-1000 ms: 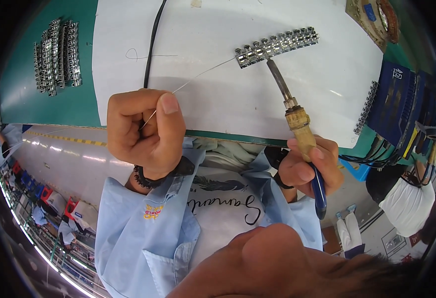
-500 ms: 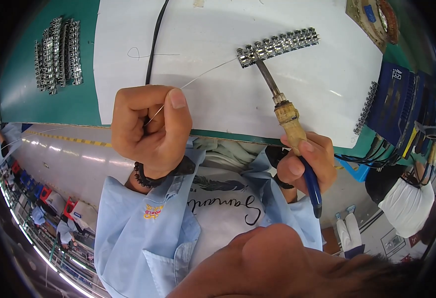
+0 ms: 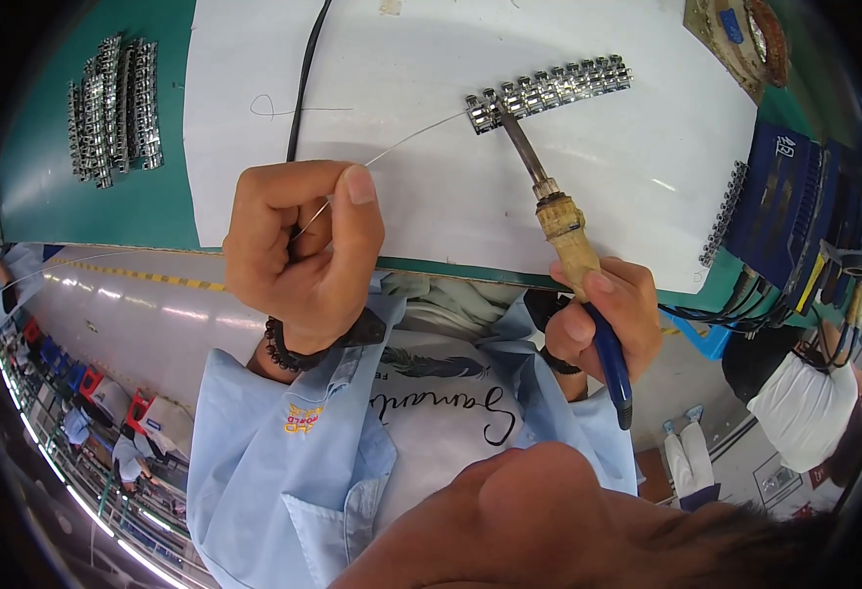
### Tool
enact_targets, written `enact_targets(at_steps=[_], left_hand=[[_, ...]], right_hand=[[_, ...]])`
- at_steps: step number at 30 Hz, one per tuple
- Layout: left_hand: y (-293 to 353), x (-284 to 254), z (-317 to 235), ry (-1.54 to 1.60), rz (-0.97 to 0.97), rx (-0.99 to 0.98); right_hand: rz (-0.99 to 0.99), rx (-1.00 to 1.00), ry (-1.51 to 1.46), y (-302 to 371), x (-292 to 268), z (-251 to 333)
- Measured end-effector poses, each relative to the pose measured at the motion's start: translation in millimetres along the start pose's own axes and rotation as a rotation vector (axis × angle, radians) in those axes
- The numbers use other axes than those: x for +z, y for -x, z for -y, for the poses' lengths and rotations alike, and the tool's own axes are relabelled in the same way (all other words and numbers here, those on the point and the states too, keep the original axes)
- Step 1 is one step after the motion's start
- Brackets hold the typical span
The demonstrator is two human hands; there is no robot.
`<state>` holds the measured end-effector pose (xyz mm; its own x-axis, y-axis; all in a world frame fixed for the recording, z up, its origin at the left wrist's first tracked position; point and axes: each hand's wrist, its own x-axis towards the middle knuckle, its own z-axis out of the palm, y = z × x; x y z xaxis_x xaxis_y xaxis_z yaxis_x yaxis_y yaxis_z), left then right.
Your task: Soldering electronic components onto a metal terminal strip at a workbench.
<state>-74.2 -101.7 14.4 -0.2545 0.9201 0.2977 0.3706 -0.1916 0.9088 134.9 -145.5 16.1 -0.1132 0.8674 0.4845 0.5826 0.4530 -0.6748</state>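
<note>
My left hand (image 3: 303, 260) pinches a thin solder wire (image 3: 404, 143) between thumb and index finger. The wire slants up to the left end of a strip of small metal parts (image 3: 566, 86) lying on white paper. In my right hand (image 3: 616, 319) is a soldering iron (image 3: 570, 240) with a tan grip and a blue rear end. Its tip rests at the strip's left end, close to the wire's end; whether the two touch is too small to tell. More metal strips (image 3: 114, 113) lie side by side on the green table at the far left.
White paper (image 3: 431, 211) covers the middle of the green table (image 3: 38, 211). A black cable (image 3: 304, 83) and a loose curl of wire (image 3: 266, 104) lie on it. To the right are another strip (image 3: 724, 214) and a dark blue box (image 3: 773, 196) with cables.
The soldering iron and my right hand have shifted slightly left. My left hand has moved slightly up and right with the wire. The strip's left end has shifted very slightly.
</note>
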Motion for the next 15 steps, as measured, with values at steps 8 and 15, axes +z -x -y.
enact_targets(at_steps=[8, 15], left_hand=[[-1, -1, 2, 0.085, -0.039, 0.012], [0, -2, 5, 0.048, -0.021, 0.009]], right_hand=[[-0.134, -0.151, -0.048, 6, 3, -12], [-0.072, -0.163, -0.027, 5, 5, -11]])
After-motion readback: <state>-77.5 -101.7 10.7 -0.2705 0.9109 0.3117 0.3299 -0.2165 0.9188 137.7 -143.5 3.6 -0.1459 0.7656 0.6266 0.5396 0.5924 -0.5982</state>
